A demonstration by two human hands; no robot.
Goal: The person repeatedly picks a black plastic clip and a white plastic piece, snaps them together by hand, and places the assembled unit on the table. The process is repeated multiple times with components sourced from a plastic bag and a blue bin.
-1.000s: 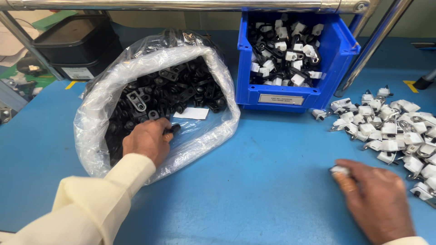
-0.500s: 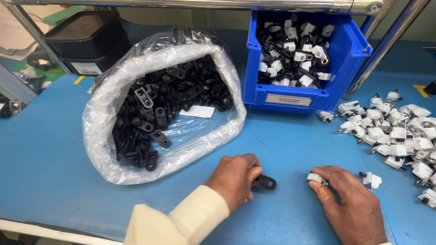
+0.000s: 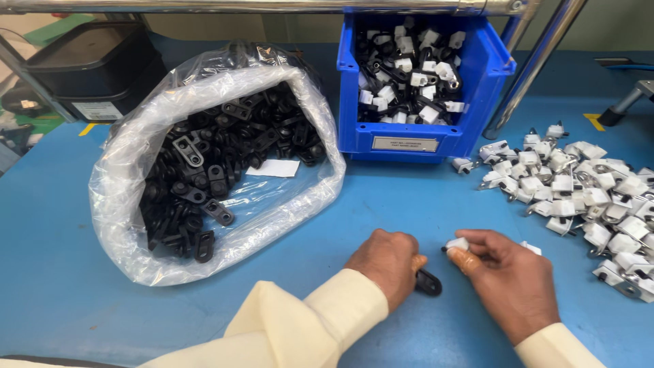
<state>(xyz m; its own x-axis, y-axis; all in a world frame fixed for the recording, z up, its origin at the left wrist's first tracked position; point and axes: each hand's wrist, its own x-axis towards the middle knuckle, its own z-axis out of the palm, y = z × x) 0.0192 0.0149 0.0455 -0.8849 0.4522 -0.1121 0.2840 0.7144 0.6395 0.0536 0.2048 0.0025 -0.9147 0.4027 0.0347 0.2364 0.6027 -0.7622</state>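
A worker brought two small parts together at the front of a blue bench (image 3: 82, 286). The left hand (image 3: 390, 262) was closed around a black link (image 3: 428, 282), its end poking out below the fingers; the right hand (image 3: 512, 276) pinched a white clip (image 3: 457, 243) between thumb and forefinger, held just beside the link but apart from it. This looked like the joining step, and the next move would seemingly call for lining the clip up squarely with the link's end before pressing.

An open clear bag (image 3: 122, 225) of black links lay to the left, a blue bin (image 3: 415, 144) of mixed black-and-white pieces stood behind, and a heap of white clips (image 3: 586, 191) spread to the right. Metal rack tubes (image 3: 538, 61) framed the station.
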